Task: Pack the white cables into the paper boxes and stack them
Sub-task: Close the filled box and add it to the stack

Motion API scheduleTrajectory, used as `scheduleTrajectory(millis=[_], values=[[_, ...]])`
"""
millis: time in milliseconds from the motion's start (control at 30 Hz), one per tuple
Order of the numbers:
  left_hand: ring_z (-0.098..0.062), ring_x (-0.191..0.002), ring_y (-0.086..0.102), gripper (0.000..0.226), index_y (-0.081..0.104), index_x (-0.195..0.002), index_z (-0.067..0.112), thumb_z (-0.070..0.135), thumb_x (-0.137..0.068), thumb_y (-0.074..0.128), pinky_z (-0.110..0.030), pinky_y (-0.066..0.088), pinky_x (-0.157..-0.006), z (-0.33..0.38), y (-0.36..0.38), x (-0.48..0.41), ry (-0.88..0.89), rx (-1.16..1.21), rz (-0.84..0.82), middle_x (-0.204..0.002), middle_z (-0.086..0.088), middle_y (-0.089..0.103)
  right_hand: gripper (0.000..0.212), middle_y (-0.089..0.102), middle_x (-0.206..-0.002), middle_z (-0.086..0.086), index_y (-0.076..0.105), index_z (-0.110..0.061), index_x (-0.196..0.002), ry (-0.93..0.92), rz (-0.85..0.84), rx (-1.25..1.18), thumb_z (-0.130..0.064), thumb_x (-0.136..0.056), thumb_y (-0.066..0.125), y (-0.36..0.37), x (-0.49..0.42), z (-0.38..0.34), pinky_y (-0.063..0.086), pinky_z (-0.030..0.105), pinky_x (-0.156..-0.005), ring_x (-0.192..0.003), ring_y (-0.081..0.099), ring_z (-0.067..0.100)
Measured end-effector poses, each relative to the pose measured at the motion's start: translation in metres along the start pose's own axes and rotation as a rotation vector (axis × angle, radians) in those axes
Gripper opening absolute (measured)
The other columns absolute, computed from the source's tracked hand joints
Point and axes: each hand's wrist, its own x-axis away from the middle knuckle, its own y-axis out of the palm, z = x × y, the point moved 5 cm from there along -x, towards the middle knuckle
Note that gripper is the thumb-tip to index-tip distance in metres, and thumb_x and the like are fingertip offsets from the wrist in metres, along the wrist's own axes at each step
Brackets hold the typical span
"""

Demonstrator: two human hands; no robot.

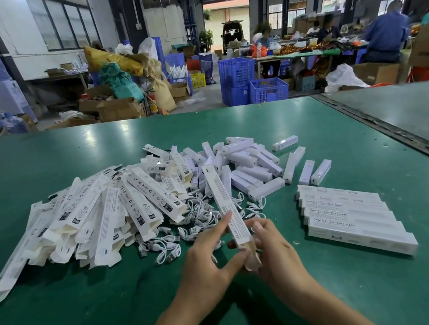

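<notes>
A long white paper box point(223, 203) points away from me, its near end between both hands above the green table point(63, 315). My left hand point(210, 262) pinches that end between thumb and forefinger. My right hand point(270, 249) grips the same end from the right, fingers curled at its open flap. Loose white cables point(170, 245) lie in a tangle just beyond my hands. A heap of empty paper boxes point(98, 218) spreads to the left. Closed boxes point(355, 215) lie side by side in a row on the right.
Small white lamp units point(250, 164) are scattered behind the cables. A metal seam point(389, 130) marks the table's right edge. Beyond the table stand blue crates point(250, 79), cardboard cartons and seated people at another bench.
</notes>
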Motion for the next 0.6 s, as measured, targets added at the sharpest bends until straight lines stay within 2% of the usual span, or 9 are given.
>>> scheduleTrajectory(millis=[67, 133, 233, 300, 367, 433, 600], values=[[0.015, -0.124, 0.046, 0.061, 0.044, -0.130, 0.066, 0.055, -0.076, 0.069, -0.002, 0.034, -0.097, 0.001, -0.004, -0.001, 0.005, 0.013, 0.054, -0.130, 0.034, 0.053, 0.025, 0.071, -0.089, 0.009, 0.066, -0.032, -0.100, -0.029, -0.029, 0.035, -0.022, -0.091, 0.045, -0.001, 0.000, -0.003, 0.050, 0.026, -0.062, -0.070, 0.061, 0.013], [0.015, -0.120, 0.048, 0.057, 0.046, -0.125, 0.070, 0.048, -0.078, 0.069, -0.002, 0.035, -0.096, 0.002, -0.007, -0.001, 0.004, 0.018, 0.087, -0.130, 0.032, 0.054, 0.033, 0.072, -0.083, 0.004, 0.066, -0.028, -0.104, -0.115, -0.023, 0.134, -0.015, -0.083, 0.044, -0.003, 0.000, -0.009, 0.052, 0.025, -0.065, -0.069, 0.064, 0.012], [0.010, -0.116, 0.054, 0.051, 0.053, -0.127, 0.058, 0.048, -0.079, 0.068, -0.004, 0.038, -0.093, 0.002, -0.007, -0.001, -0.001, 0.045, 0.091, -0.128, 0.024, 0.061, 0.035, 0.072, -0.080, 0.000, 0.064, -0.027, -0.107, -0.251, 0.039, 0.347, 0.001, -0.091, 0.051, -0.006, 0.003, -0.016, 0.053, 0.030, -0.067, -0.066, 0.062, 0.007], [0.013, -0.114, 0.053, 0.051, 0.054, -0.126, 0.063, 0.059, -0.077, 0.065, -0.001, 0.038, -0.088, 0.003, -0.008, -0.001, -0.012, 0.063, 0.089, -0.123, 0.033, 0.061, 0.032, 0.072, -0.081, -0.002, 0.061, -0.029, -0.107, -0.312, 0.051, 0.436, -0.001, -0.093, 0.056, -0.007, 0.004, -0.018, 0.055, 0.035, -0.069, -0.067, 0.064, 0.008], [0.012, -0.114, 0.054, 0.050, 0.049, -0.124, 0.068, 0.065, -0.075, 0.061, -0.001, 0.039, -0.087, 0.004, -0.009, -0.001, -0.013, 0.079, 0.085, -0.124, 0.042, 0.055, 0.028, 0.072, -0.083, -0.005, 0.055, -0.031, -0.104, -0.372, 0.048, 0.474, -0.006, -0.094, 0.059, -0.007, 0.007, -0.022, 0.054, 0.028, -0.069, -0.070, 0.067, 0.008], [0.006, -0.114, 0.058, 0.048, 0.051, -0.123, 0.069, 0.063, -0.077, 0.063, -0.006, 0.043, -0.090, 0.004, -0.010, -0.002, -0.015, 0.120, 0.076, -0.125, 0.041, 0.056, 0.027, 0.073, -0.085, -0.008, 0.049, -0.035, -0.100, -0.417, 0.047, 0.501, -0.013, -0.094, 0.062, -0.008, 0.008, -0.023, 0.052, 0.019, -0.067, -0.073, 0.069, 0.008], [-0.003, -0.111, 0.064, 0.047, 0.055, -0.120, 0.068, 0.050, -0.079, 0.072, -0.016, 0.049, -0.093, 0.004, -0.009, -0.004, -0.013, 0.183, 0.041, -0.121, 0.033, 0.062, 0.027, 0.071, -0.082, -0.015, 0.044, -0.042, -0.091, -0.468, 0.067, 0.592, -0.022, -0.095, 0.061, -0.006, 0.012, -0.026, 0.046, 0.011, -0.058, -0.070, 0.069, 0.003]])
